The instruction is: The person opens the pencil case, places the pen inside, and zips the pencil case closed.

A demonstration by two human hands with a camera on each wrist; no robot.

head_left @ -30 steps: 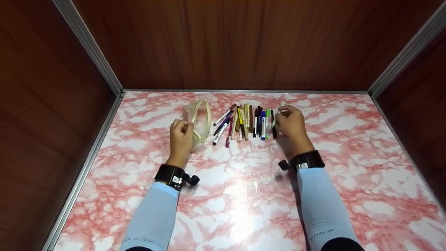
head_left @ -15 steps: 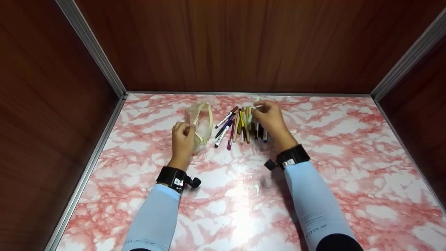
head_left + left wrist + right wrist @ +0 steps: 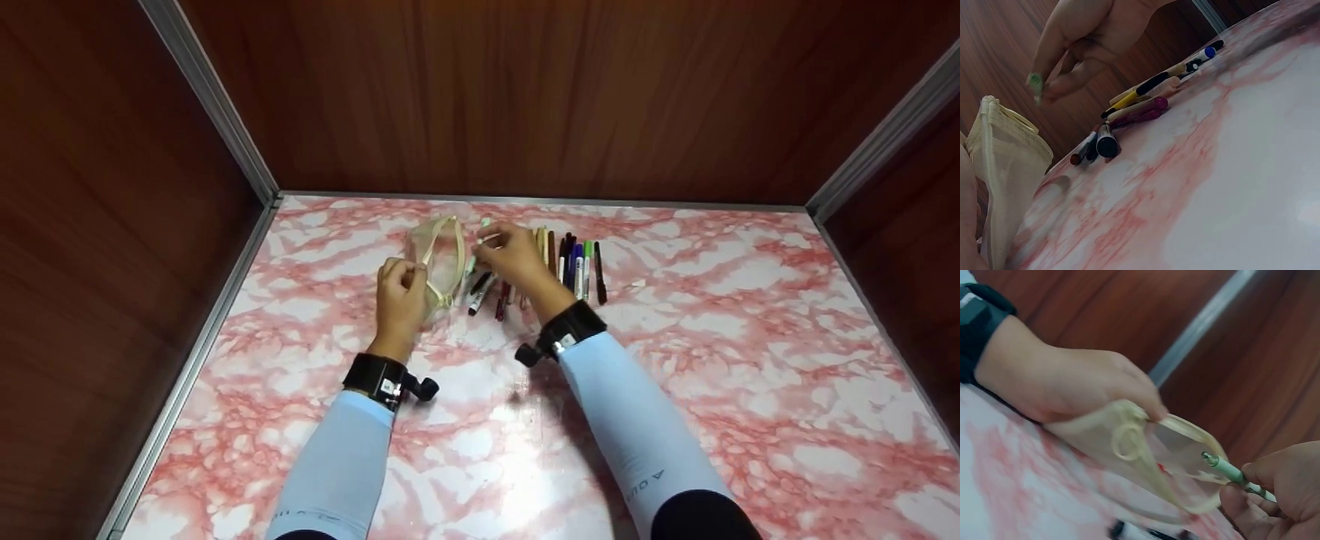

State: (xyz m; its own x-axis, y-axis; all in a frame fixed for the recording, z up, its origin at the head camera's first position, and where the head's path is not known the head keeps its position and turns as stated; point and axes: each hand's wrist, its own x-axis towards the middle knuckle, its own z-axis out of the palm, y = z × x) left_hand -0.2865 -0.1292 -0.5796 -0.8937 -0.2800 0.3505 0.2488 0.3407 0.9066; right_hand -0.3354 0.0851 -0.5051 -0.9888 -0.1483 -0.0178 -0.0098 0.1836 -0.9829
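My left hand (image 3: 402, 296) pinches the edge of a cream mesh zip pouch (image 3: 1095, 439), whose mouth gapes toward the right. A light green pen (image 3: 1230, 469) is pinched between thumb and fingers of my right hand (image 3: 514, 259). In the right wrist view the pen's tip end points at the pouch opening, close to its rim. Under and beside the right hand lie several pens and markers (image 3: 581, 270) in a loose row, partly hidden by that hand in the head view. A black-capped white marker (image 3: 1107, 143) lies nearest the pouch in the left wrist view.
The table (image 3: 465, 465) has a red and white marbled top. Dark wood panels (image 3: 525, 97) with metal edge strips enclose it at the back and both sides. A black pen (image 3: 600, 274) lies at the right end of the row.
My right hand has carried the light green pen leftward over the row, from its right end to beside the pouch mouth. The left hand keeps its hold on the pouch.
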